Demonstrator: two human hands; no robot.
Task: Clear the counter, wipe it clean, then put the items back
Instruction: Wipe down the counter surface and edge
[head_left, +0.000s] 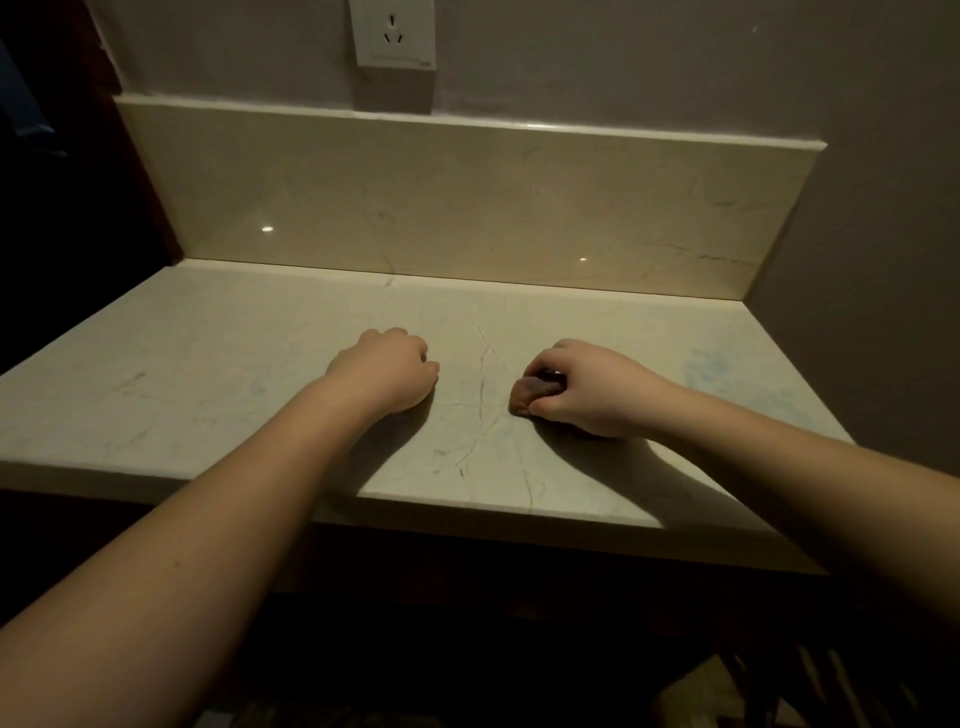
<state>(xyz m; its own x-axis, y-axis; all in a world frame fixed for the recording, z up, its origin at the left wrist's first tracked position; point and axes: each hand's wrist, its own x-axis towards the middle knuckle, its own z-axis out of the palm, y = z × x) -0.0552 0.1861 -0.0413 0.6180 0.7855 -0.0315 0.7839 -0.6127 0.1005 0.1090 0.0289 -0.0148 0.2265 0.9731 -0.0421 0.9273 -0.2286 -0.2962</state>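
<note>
While we have only the head view to log, both of our hands rest on the marble counter (208, 374). Our left hand (387, 371) sits near the middle of the surface, fingers curled under into a loose fist, holding nothing that we can see. Our right hand (592, 387) lies a little to the right of it, well apart from the left, fingers and thumb curled round a small brownish cloth (530, 396). That cloth is bunched up, pressed against the countertop, and only its left end shows past our fingers. We note no container on the counter. Dark veins run across the stone between our two hands, and a faint bluish smear (722, 374) marks the surface to the right of our right hand. A matching stone backsplash (467, 197) stands upright along the rear edge. Above it, a white wall socket (392, 34) is mounted on the grey wall. Lighting is dim.
</note>
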